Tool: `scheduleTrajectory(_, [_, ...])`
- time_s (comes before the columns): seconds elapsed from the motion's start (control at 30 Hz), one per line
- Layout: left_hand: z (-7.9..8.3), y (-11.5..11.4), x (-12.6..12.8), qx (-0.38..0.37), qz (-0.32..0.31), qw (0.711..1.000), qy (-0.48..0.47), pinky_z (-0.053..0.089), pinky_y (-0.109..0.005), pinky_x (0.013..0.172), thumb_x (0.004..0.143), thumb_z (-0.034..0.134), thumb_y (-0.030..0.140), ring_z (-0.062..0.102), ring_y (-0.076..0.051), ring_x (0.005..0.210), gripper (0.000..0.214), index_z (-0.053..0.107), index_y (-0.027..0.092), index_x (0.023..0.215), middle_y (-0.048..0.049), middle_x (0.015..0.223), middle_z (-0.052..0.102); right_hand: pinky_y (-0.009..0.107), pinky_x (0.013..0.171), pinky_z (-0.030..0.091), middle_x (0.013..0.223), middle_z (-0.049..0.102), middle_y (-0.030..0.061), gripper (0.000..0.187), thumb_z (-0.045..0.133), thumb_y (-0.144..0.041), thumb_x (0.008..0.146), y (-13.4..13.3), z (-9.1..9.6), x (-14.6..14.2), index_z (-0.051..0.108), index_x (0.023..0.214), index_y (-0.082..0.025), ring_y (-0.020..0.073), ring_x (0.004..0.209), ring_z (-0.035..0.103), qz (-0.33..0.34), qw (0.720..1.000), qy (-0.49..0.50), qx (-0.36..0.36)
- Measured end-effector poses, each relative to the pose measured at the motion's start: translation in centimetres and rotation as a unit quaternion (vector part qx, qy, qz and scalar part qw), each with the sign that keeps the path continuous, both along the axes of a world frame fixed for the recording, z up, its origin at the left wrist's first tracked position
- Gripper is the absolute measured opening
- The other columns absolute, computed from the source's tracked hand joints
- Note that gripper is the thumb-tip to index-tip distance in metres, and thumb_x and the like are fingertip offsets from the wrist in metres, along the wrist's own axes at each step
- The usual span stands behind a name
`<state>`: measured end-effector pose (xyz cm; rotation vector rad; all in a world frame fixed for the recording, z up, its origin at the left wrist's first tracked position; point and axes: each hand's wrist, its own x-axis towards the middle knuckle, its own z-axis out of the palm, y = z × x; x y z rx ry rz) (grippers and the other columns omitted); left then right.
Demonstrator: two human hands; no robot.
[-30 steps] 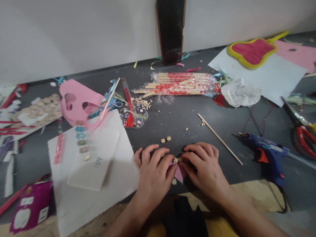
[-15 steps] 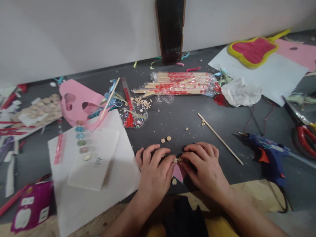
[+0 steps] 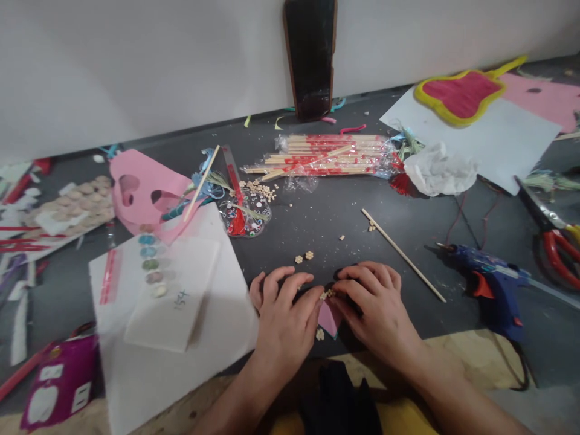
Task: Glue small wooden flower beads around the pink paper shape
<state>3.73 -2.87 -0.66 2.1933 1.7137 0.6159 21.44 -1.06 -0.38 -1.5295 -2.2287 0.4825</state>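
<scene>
Wooden flower beads (image 3: 327, 293) sit on a pink paper point (image 3: 328, 319), between two hands on the tabletop (image 3: 317, 223). The left hand (image 3: 285, 317) and right hand (image 3: 376, 308) are half-closed, fingers curled down around it. Farther back, a clear plastic bag (image 3: 326, 158) holds red-printed chopsticks (image 3: 317, 154).

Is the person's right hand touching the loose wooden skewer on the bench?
Apart. The head view shows dark work surface between the right hand and the wooden skewer, all along the skewer's length.
</scene>
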Motion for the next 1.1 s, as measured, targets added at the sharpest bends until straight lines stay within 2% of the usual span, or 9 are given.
scheduleTrajectory(0.37, [-0.21,-0.04,0.03,0.001,-0.01,1.0,0.0,0.023,-0.053,0.1,0.088,0.057,0.025,0.045,-0.028,0.113,0.016,0.07,0.031,0.095,-0.0028,0.108,0.066,0.041,0.088,0.033,0.1,0.067,0.0027,0.009,0.059,-0.028,0.087,0.0,0.09,-0.06,0.068,0.086,-0.025,0.0223,0.101,0.051,0.002,1.0,-0.004,0.001])
scheduleTrajectory(0.7, [-0.16,0.07,0.26,0.014,-0.004,1.0,-0.011,0.029,-0.051,0.097,0.088,0.058,0.027,0.046,-0.027,0.11,0.013,0.07,0.028,0.093,-0.0026,0.105,0.067,0.041,0.088,0.031,0.102,0.067,0.0031,0.007,0.06,-0.027,0.087,-0.13,-0.01,0.11,0.067,0.089,-0.025,0.0231,0.101,0.049,0.005,1.0,0.02,-0.006])
scheduleTrajectory(0.93, [-0.14,0.06,0.29,0.02,0.0,1.0,-0.012,0.03,-0.05,0.098,0.086,0.061,0.027,0.047,-0.027,0.109,0.008,0.07,0.026,0.087,-0.0026,0.102,0.068,0.042,0.087,0.031,0.103,0.066,0.0033,0.01,0.059,-0.027,0.087,-0.12,0.05,0.24,0.066,0.094,-0.025,0.0235,0.101,0.048,0.014,1.0,0.027,-0.003])
scheduleTrajectory(1.1, [-0.21,-0.01,0.38,0.035,0.01,0.999,-0.008,0.029,-0.05,0.1,0.086,0.063,0.029,0.048,-0.026,0.109,0.008,0.069,0.026,0.082,-0.0024,0.101,0.068,0.042,0.085,0.031,0.102,0.067,0.0032,0.012,0.054,-0.024,0.088,-0.08,0.07,0.26,0.066,0.089,-0.024,0.0232,0.1,0.048,0.015,0.999,0.042,-0.006])
